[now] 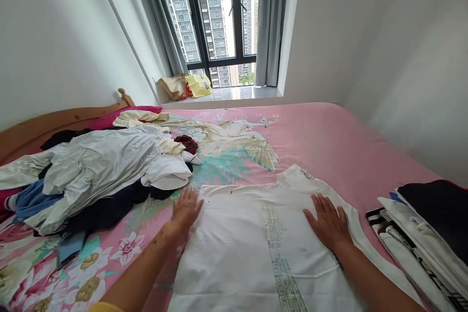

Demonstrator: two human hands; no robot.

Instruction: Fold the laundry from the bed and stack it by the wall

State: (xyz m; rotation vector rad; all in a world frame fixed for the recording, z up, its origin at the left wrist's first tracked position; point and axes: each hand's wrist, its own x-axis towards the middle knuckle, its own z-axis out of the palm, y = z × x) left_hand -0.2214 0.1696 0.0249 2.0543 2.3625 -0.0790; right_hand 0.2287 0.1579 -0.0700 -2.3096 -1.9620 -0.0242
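Observation:
A white T-shirt (237, 243) with a pale green printed strip lies spread on the bed in front of me, its neckline pointing away to the right. My left hand (185, 208) rests at the shirt's left edge, fingers stretched out and holding nothing. Flat on the shirt's right part lies my right hand (328, 222), its fingers apart. Small wrinkles run through the cloth near my right wrist. The shirt's lower part runs out of view at the bottom.
A loose heap of clothes (106, 161) covers the bed's left side. Folded clothes (420, 234) are stacked at the right. Pink floral bedding (310, 131) lies beneath. Beyond, a paper bag (173, 87) and a yellow bag (199, 86) sit on the windowsill (241, 92). A wooden headboard (69, 118) stands left.

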